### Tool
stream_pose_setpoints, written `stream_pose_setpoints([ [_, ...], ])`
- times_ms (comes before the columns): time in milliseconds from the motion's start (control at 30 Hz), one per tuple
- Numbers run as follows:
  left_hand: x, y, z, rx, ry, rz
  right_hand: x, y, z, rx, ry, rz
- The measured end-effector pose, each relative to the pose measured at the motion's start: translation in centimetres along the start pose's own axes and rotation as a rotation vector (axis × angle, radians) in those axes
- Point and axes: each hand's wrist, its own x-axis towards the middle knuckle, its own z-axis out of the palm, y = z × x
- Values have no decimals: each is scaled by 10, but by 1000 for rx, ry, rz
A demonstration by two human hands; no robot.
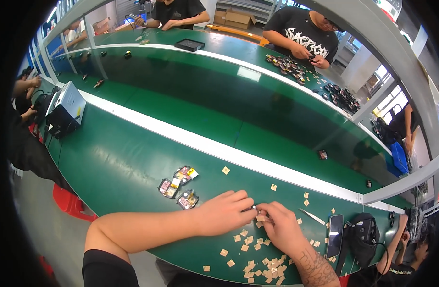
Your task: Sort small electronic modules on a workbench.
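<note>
My left hand (227, 213) and my right hand (280, 226) meet fingertip to fingertip low over the green table. The left fingers are closed in a pinch; a small shiny bit shows at their tips, too covered to name. A small tan square (261, 218) shows at the closed fingers of my right hand. Three small black-cased electronic units lie left of my hands: an upper one (184, 174), one with a yellow and white tab (168, 188), and a lower one (188, 199). Below and around my right hand lies a loose pile of tan squares (275, 269).
Tweezers (312, 216), a phone (334, 236) and a black bag (364, 234) lie to the right. A white rail (181, 136) separates my table from a dark green conveyor carrying a few units. A boxy device (66, 110) stands far left. Co-workers sit around.
</note>
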Motion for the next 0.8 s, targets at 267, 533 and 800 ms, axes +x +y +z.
stream_pose_setpoints([
  [267, 1, 0, -2, -95, 42, -53, -4, 5, 8, -57, 62, -75],
  [533, 2, 2, -5, -88, 10, -95, -3, 6, 10, 21, 64, -25],
  [800, 3, 1, -5, -83, 27, -102, -1, 6, 12, 68, 94, 12],
])
